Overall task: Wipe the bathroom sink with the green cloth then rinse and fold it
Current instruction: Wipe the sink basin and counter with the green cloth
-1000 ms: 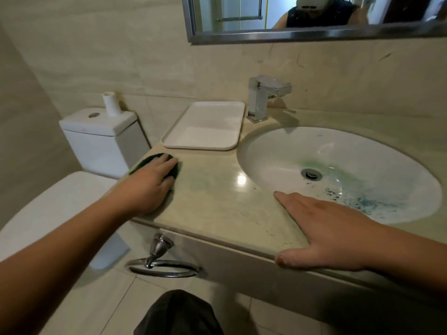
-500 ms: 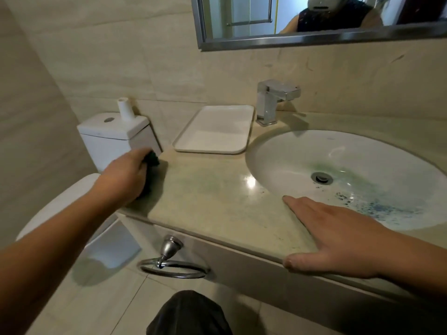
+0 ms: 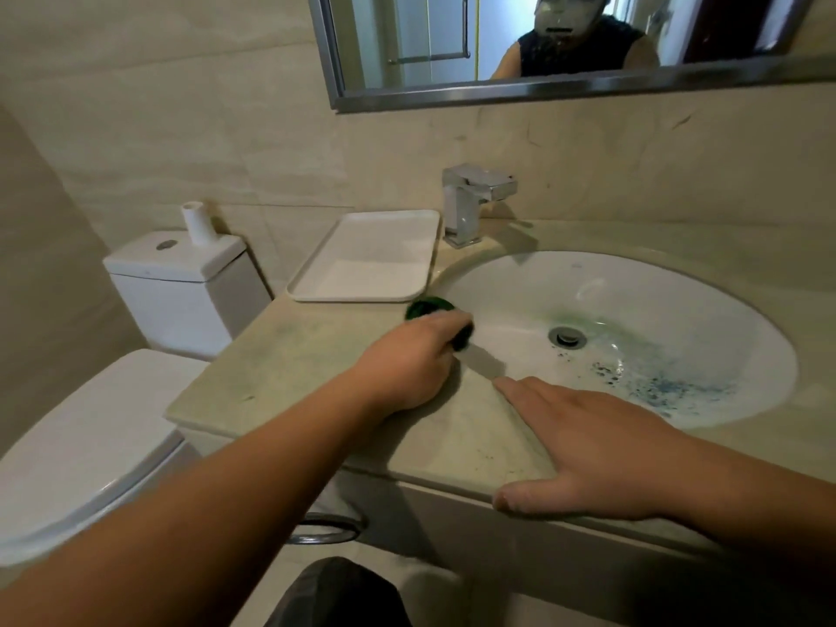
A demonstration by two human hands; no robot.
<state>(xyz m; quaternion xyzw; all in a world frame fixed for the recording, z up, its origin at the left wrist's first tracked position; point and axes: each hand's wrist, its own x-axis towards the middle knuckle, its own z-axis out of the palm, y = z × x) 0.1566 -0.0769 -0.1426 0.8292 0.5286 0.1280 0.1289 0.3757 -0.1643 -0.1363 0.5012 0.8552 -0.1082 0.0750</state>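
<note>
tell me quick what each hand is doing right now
Left hand: closed on the green cloth, at the sink left rim.
Right hand: open, flat on the counter edge, holding nothing.

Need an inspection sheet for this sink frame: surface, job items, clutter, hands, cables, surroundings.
Surface: beige stone countertop, faint greenish smears left of the basin.
Job's things: green cloth bunched at the left rim of the white sink; blue-green specks lie right of the drain.
Clutter: empty white tray at the back, beside the faucet.
Grippers: left hand grips the cloth; right hand lies flat on the counter's front edge, fingers straight.
Cables: nothing seen.
Surroundings: toilet to the left, mirror above, towel ring under the counter.
</note>
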